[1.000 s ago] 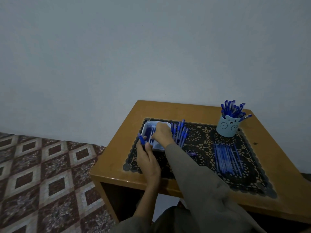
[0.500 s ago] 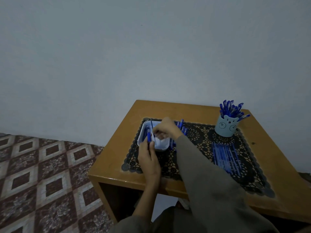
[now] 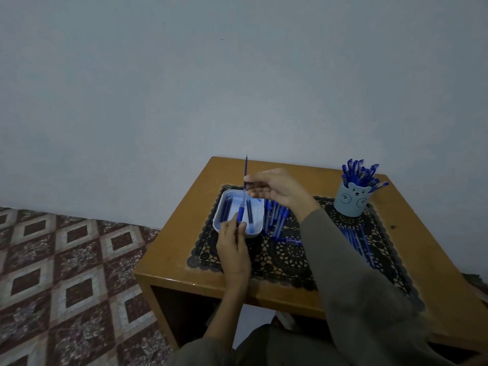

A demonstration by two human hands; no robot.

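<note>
My right hand pinches a thin blue pen refill and holds it upright above the white tray. Its lower end meets a blue pen barrel that my left hand grips at the tray's near edge. Several dark blue refills lie inside the tray. A row of blue pens lies on the black lace mat just right of the tray.
A pale blue bear-faced cup full of blue pens stands at the back right of the wooden table. More blue pens lie on the mat's right side. A patterned tile floor lies left; a plain wall rises behind.
My right hand has risen from the tray, lifting a refill upright. My left hand has brought the pen barrel up beneath it.
</note>
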